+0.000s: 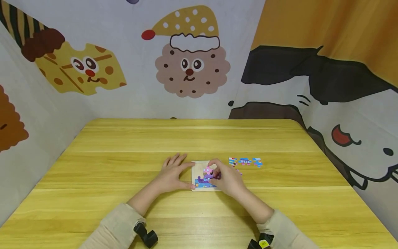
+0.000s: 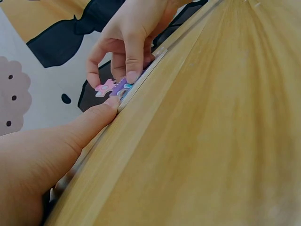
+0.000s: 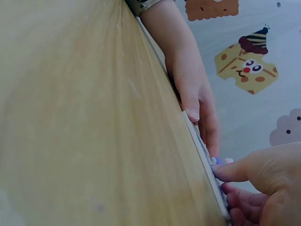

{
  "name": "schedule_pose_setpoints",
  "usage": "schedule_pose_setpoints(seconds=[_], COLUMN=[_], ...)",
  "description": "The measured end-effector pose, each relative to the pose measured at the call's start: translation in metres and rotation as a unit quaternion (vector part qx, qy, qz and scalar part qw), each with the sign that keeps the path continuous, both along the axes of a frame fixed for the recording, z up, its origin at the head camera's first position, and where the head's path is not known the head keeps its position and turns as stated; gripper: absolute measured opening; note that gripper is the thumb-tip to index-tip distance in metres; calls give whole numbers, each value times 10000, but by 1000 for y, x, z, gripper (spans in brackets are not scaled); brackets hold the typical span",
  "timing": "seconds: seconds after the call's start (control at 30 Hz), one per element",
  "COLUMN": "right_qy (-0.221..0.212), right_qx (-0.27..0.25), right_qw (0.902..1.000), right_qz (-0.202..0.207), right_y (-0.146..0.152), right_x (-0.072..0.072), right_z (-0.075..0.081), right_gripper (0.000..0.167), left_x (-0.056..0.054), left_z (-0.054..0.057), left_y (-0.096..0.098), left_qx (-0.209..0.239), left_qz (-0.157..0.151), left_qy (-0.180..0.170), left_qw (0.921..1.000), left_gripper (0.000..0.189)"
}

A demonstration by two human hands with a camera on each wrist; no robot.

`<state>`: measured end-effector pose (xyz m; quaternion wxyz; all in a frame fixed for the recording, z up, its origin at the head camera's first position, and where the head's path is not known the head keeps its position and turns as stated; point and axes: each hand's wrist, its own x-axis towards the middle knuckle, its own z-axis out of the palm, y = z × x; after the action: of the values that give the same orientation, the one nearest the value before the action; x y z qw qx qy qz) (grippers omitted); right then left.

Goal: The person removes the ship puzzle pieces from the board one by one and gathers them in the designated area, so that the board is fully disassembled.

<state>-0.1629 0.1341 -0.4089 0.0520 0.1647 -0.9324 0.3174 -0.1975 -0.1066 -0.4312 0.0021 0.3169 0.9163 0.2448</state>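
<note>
A small square puzzle board [image 1: 197, 169] with a pale wooden frame lies on the table between both hands. Blue and purple puzzle pieces [image 1: 201, 184] fill its lower part. My right hand [image 1: 230, 179] is over the board's right side, thumb and fingers pinching a pink and purple puzzle piece [image 2: 106, 88], which stands tilted in the left wrist view. The fingers cover much of that piece and the board's right edge. My left hand [image 1: 172, 177] rests spread at the board's left side, index fingertip by the upper corner and thumb on the lower corner.
Several loose puzzle pieces [image 1: 245, 161] in blue, pink and white lie on the table right of the board, one partly behind the right hand. The wooden table [image 1: 124, 166] reaches back to a cartoon-printed cloth [image 1: 130, 103].
</note>
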Motion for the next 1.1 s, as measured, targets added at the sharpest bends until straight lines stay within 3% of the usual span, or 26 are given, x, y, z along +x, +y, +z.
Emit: schedule_pose_setpoints(seconds=[0.23, 0.57, 0.87, 1.1], right_qy=[89, -152, -710, -852], right_qx=[-401, -1082, -1964, -2281], right_qw=[9991, 9939, 9778, 9697], right_qz=[-51, -159, -199, -199], right_y=[2, 1, 7, 21], right_x=[-1, -2, -4, -2], right_z=[-7, -10, -4, 1], right_gripper=[46, 42, 40, 44], left_x=[0, 0, 1, 0], left_z=[-1, 0, 0, 0], left_y=[0, 0, -1, -1], left_qx=[2, 5, 34, 25], left_qz=[26, 14, 11, -7], left_qy=[4, 129, 58, 64], left_qw=[10000, 9999, 10000, 10000], left_gripper=[86, 84, 84, 86])
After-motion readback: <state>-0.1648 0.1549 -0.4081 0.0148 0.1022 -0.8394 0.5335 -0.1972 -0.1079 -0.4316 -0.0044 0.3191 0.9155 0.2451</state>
